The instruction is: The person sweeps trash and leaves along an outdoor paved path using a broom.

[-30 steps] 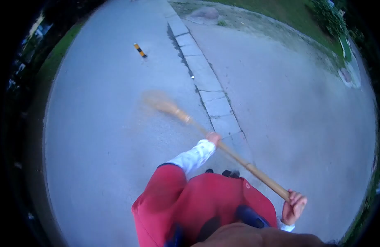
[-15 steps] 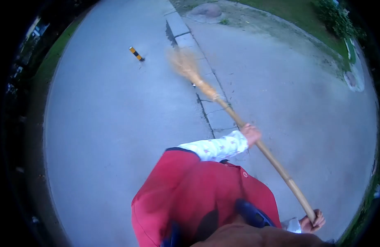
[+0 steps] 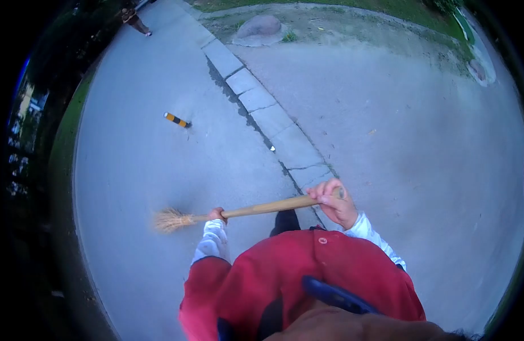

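Observation:
A straw broom (image 3: 267, 207) with a long wooden handle crosses in front of my body, its bristle head to the left. Low on the handle, close to the bristles, my left hand (image 3: 217, 214) is wrapped around it. My right hand (image 3: 333, 200) grips the top end of the handle, fingers curled over it. The slightly blurred bristles (image 3: 172, 220) are over the grey pavement (image 3: 137, 170); whether they touch it I cannot tell. Near the strip of slabs lies a small white scrap (image 3: 272, 149).
A yellow-and-black striped post (image 3: 176, 120) stands on the pavement ahead. Pale slabs (image 3: 271, 120) with a dark crack run diagonally toward me. A large rock (image 3: 258, 30) lies at the far edge by grass. Far off at the upper left, a person (image 3: 136, 21) is on the path.
The broom has swung from far ahead round to my left, now nearly level across me. My right hand has come up and inward, my left hand moved left. A distant person has come into view.

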